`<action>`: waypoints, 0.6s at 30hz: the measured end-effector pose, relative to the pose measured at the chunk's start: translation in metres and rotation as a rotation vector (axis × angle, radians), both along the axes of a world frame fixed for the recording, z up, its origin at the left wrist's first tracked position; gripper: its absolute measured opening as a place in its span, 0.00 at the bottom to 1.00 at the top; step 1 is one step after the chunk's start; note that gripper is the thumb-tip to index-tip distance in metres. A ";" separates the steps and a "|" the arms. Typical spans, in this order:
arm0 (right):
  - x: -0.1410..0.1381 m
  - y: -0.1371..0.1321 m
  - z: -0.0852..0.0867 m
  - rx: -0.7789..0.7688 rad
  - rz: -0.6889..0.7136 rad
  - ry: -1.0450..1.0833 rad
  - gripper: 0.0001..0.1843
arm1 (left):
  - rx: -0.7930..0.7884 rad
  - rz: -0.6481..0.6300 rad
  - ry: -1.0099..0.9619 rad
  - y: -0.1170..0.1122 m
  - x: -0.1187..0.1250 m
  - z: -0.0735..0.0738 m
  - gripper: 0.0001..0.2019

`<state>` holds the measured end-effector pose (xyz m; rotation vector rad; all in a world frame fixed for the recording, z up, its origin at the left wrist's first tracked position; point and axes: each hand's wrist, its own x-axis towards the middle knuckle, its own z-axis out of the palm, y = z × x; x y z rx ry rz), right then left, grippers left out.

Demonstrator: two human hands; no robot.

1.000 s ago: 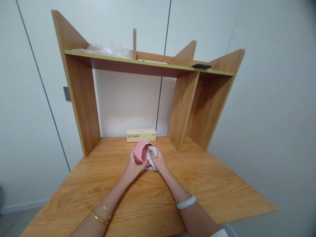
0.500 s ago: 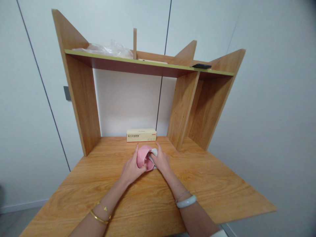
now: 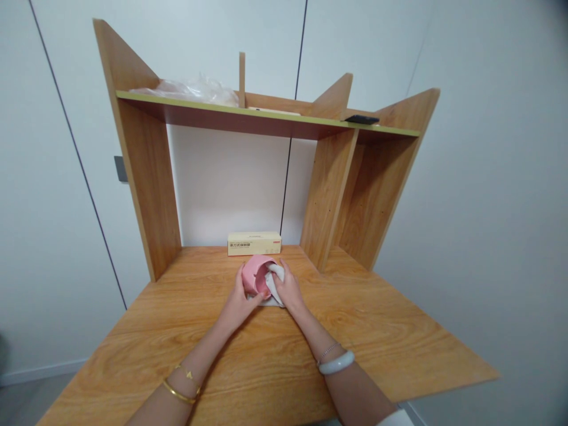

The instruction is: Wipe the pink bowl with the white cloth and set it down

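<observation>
A pink hollow container [image 3: 254, 273], like a small pot or cup, lies tilted with its opening turned to the right and toward me. My left hand [image 3: 239, 302] grips it from the left, thumb at the lower rim. My right hand [image 3: 287, 287] is closed on a pale grey cloth [image 3: 276, 286] at the right rim, part of the cloth reaching into the opening. More of the cloth lies under the container on the wooden desk [image 3: 266, 355]. The fingertips of my right hand are partly hidden by the cloth.
Just behind the container stands a long cream box [image 3: 254, 244] with printed lettering. A wooden hutch [image 3: 151, 195] rises from the back of the desk. On its shelf lie a clear plastic bag [image 3: 195, 90] and a flat dark object [image 3: 362, 119].
The container has shifted slightly left and away from me, its opening showing more. My right hand has drawn back from inside it, and more of the cloth now shows.
</observation>
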<state>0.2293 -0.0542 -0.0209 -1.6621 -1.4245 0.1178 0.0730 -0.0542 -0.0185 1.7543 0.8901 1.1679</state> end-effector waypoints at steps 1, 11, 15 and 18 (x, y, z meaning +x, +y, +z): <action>-0.001 0.001 0.000 -0.006 -0.001 0.014 0.28 | 0.006 0.028 0.007 0.000 0.000 0.001 0.45; -0.005 -0.015 0.026 -0.192 -0.195 -0.292 0.37 | 0.089 0.184 0.420 -0.013 -0.007 0.022 0.42; -0.004 -0.016 0.026 -0.196 -0.184 -0.290 0.36 | 0.155 0.178 0.439 -0.020 -0.006 0.028 0.44; -0.003 -0.013 0.022 -0.237 -0.155 -0.252 0.36 | 0.161 0.176 0.446 -0.022 -0.006 0.028 0.44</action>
